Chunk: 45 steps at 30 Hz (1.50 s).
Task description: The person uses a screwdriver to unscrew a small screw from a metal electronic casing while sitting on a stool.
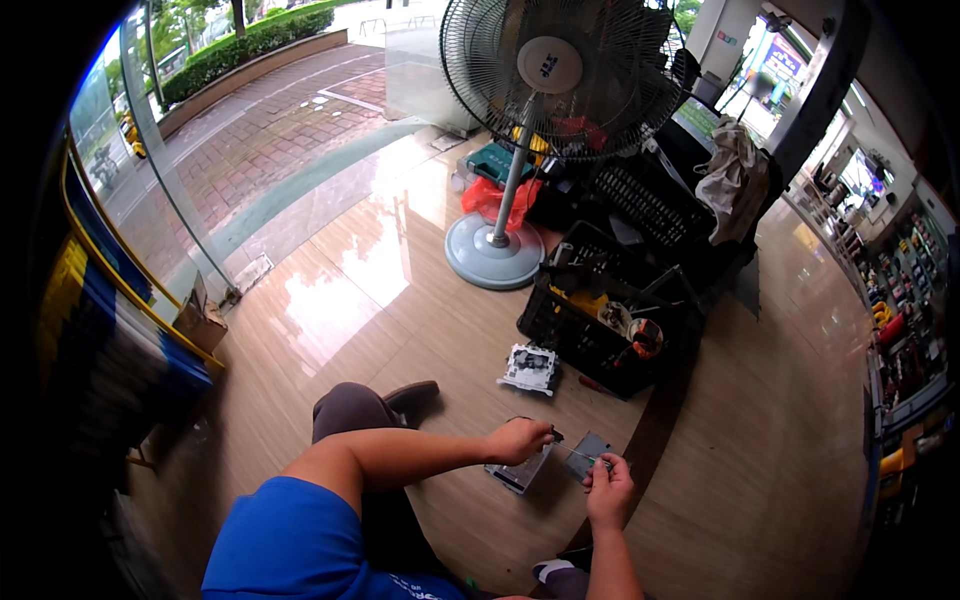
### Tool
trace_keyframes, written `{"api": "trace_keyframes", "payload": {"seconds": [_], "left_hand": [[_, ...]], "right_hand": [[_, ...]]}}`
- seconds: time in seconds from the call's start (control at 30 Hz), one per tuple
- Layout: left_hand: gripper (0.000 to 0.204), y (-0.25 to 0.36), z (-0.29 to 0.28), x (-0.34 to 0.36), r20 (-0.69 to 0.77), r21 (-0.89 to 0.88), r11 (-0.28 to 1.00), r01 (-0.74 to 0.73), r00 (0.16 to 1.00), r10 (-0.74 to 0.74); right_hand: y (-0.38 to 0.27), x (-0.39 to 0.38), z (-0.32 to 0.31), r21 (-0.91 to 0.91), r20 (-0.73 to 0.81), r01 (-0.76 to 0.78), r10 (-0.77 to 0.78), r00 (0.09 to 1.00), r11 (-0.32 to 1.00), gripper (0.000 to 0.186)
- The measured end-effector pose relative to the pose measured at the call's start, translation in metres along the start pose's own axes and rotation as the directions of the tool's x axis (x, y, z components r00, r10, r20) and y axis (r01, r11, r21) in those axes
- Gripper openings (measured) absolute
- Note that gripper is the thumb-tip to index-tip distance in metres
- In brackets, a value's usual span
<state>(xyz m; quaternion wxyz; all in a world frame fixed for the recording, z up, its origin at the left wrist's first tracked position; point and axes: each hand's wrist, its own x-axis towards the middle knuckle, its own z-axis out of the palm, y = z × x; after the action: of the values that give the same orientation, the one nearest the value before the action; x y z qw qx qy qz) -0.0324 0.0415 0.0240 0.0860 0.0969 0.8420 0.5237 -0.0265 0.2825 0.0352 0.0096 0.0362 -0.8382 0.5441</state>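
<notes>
My left hand [519, 441] is closed on a small dark part [557, 437], too small to name. In my right hand [608, 487] is a thin screwdriver [578, 455], its shaft pointing left toward that part. Partly hidden under my left hand lies a grey box-shaped device [522, 473] on the floor. A flat grey panel [590, 447] rests just right of it, behind the screwdriver. Farther off sits a white plastic frame [530, 370] with black pieces in it, apart from both hands.
A black crate [575, 335] of tools stands beyond the white frame. Behind it rise a pedestal fan with a round grey base [487, 250] and more black crates [652, 197]. My bent leg [352, 408] is at the left. Stocked shelves [905, 290] line the far right.
</notes>
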Motion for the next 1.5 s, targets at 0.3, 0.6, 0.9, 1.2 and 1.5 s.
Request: {"api": "trace_keyframes", "payload": {"seconds": [0.3,0.6,0.9,1.2,1.5], "left_hand": [[0.024,-0.007,0.0,-0.001,-0.016,0.02,0.999,0.043,0.999,-0.042],[0.025,0.001,-0.004,0.0,0.08,-0.183,0.978,0.103,0.993,-0.09],[0.028,-0.004,-0.005,0.001,0.066,-0.2,0.975,0.096,0.994,-0.085],[0.03,-0.003,-0.01,-0.002,0.06,-0.216,0.967,0.134,0.991,-0.123],[0.027,-0.002,-0.009,-0.003,0.052,-0.191,0.973,0.129,0.991,-0.122]], "right_hand": [[-0.025,0.0,-0.001,0.103,-0.059,-0.098,0.105,0.993,0.99,0.014],[-0.021,-0.008,0.008,0.135,0.058,-0.128,0.121,0.991,0.983,0.013],[-0.034,-0.008,0.003,0.21,0.063,-0.164,0.154,0.986,0.964,0.015],[-0.045,-0.007,0.004,0.231,0.077,-0.188,0.175,0.982,0.955,0.014],[-0.037,-0.007,0.006,0.154,0.065,-0.141,0.133,0.989,0.978,0.015]]}}
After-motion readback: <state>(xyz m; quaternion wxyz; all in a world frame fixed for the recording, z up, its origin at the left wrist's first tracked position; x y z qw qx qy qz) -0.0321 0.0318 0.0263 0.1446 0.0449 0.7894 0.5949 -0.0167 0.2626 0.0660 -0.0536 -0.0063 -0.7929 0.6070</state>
